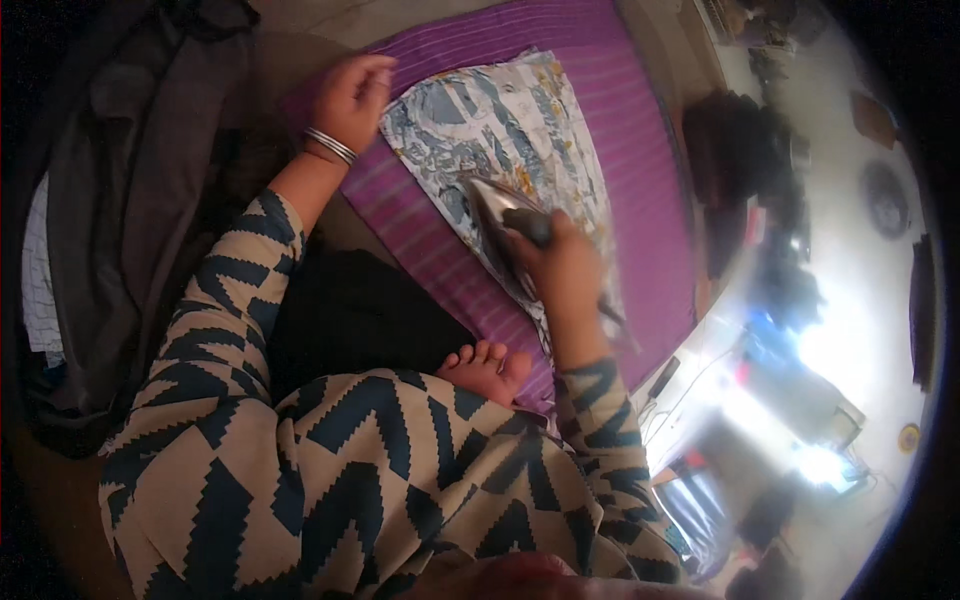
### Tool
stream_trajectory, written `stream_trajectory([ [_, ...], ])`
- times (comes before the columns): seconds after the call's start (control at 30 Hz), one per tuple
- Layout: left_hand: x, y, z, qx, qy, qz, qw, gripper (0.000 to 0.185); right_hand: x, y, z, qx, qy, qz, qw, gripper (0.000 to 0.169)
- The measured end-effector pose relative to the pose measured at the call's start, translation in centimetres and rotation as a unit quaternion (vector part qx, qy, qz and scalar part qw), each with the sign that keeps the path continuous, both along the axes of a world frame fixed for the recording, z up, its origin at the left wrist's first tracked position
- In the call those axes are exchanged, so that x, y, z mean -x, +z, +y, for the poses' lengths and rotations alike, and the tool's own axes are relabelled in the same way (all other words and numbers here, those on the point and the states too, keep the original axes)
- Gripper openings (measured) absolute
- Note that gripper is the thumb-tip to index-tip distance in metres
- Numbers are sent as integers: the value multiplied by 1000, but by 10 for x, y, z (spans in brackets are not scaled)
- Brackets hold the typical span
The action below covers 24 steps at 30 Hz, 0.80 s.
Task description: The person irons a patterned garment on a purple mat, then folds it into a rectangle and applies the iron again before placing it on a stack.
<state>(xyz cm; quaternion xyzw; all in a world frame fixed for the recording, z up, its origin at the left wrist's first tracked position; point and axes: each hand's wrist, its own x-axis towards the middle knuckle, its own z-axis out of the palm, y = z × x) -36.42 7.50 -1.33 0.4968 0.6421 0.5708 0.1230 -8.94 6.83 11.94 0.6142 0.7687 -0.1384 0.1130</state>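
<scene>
A printed cloth (pixel 480 112) in white, grey-blue and ochre lies spread on a purple striped cloth (pixel 637 172). My right hand (pixel 566 270) grips the dark handle of a clothes iron (pixel 499 217), whose pointed end is over the printed cloth's left part. My left hand (pixel 352 97), with silver bangles at the wrist, is at the printed cloth's upper left corner. Its fingers are bent, and whether they pinch the fabric cannot be made out.
My bare foot (pixel 491 371) rests at the purple cloth's near edge. Dark garments (pixel 135 202) are heaped at the left. At the right stand blurred dark items (pixel 727 150), a glossy packet (pixel 694 517), thin cables (pixel 686 397) and bright lights.
</scene>
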Motion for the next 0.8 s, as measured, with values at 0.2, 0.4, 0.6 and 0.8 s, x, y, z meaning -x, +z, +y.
stream_trajectory([
  [0.2,-70,16,13,133,-277,333,891,48,-99,-36,2,-137,-146,-41,979,47],
  [0.4,-72,11,20,347,-291,465,761,62,-129,-44,63,-136,-200,-10,970,47],
  [0.6,-71,18,19,338,-294,451,772,66,-119,-36,65,0,-70,132,989,46],
  [0.8,-62,5,7,272,-249,432,823,70,-47,-36,89,-102,-20,30,994,44],
])
